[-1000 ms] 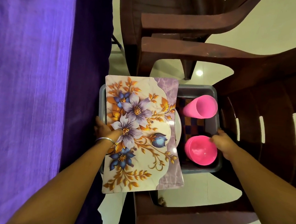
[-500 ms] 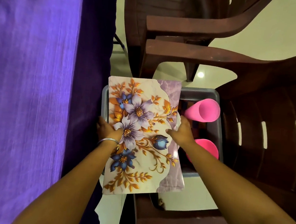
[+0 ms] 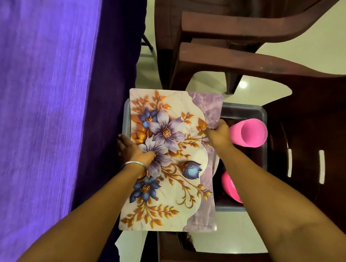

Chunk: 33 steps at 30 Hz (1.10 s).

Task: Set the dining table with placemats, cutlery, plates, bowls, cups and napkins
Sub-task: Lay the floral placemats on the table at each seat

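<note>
Both hands on the floral placemat over the grey tub.

The left hand [image 3: 132, 151] grips the floral placemat [image 3: 171, 162] at its left edge, thumb on top; the right hand [image 3: 220, 133] pinches its right edge, fingers curled. The placemat lies across a grey tub [image 3: 262, 160] on a brown chair [image 3: 318, 145], beside the purple-clothed counter [image 3: 34, 96]. Inside are a pink cup [image 3: 250, 133] on its side and what may be a pink bowl [image 3: 229, 187], half hidden.

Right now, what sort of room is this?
Probably a home dining area: a table under a purple tablecloth, brown plastic chairs beside it, and a grey tub holding a floral placemat and a pink cup.
</note>
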Each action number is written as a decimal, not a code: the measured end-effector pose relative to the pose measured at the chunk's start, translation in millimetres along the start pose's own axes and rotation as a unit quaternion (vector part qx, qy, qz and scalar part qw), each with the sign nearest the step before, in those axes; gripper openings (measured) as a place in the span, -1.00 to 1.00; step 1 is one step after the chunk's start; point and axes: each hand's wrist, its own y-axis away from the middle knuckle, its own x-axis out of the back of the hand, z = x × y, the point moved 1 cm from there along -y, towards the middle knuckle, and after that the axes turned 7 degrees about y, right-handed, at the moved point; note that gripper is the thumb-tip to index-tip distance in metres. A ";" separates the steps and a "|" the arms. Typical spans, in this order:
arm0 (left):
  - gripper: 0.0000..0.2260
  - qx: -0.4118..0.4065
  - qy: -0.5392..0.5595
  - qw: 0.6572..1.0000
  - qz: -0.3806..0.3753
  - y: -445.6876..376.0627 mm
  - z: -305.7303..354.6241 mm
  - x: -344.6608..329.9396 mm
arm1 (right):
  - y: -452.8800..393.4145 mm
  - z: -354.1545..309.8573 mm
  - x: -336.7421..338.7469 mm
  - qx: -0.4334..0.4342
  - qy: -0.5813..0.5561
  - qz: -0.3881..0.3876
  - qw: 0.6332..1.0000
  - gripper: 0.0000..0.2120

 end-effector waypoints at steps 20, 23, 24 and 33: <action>-0.15 -0.247 0.335 0.908 -0.055 236.2 11.0 128.8 | 377.7 -130.0 143.2 0.466 -0.072 0.020 0.881 -0.76; -0.20 -0.257 0.393 0.883 -0.012 268.0 -9.4 176.1 | 440.2 -149.1 149.6 0.511 -0.067 -0.011 0.857 -0.81; -0.22 -0.260 0.405 0.876 0.000 272.0 -16.8 191.0 | 457.4 -156.2 150.0 0.522 -0.067 -0.018 0.850 -0.80; -0.71 -0.345 0.473 0.808 -0.065 294.8 -102.7 319.9 | 543.1 -219.9 93.1 0.478 -0.217 -0.116 0.843 -0.78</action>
